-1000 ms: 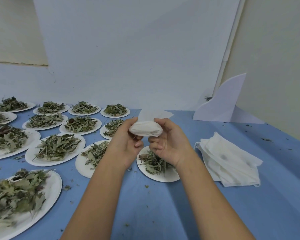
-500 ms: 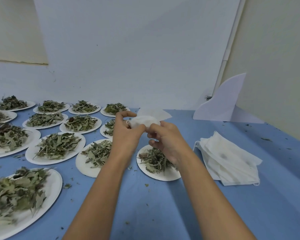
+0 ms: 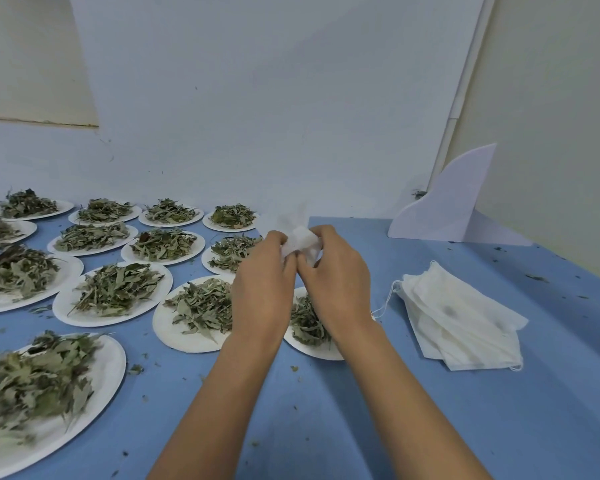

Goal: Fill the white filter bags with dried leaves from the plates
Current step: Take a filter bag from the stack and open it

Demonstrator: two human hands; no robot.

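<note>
White filter bag (image 3: 300,240), pinched by fingers (image 3: 321,233) of our left hand (image 3: 262,296) and right hand (image 3: 338,289), hovers over a plate (image 3: 312,353), probably to catch spills.

Your L side's jammed w/ plates (image 3: 94,320) of dried leaves (image 3: 115,289) almost rim to rim, the stack of empty bags (image 3: 465,323) blocks your R, the white board (image 3: 447,209) stands far R by the wall, so you've got open blue cloth (image 3: 326,427) right in front of you & past the stack.
</note>
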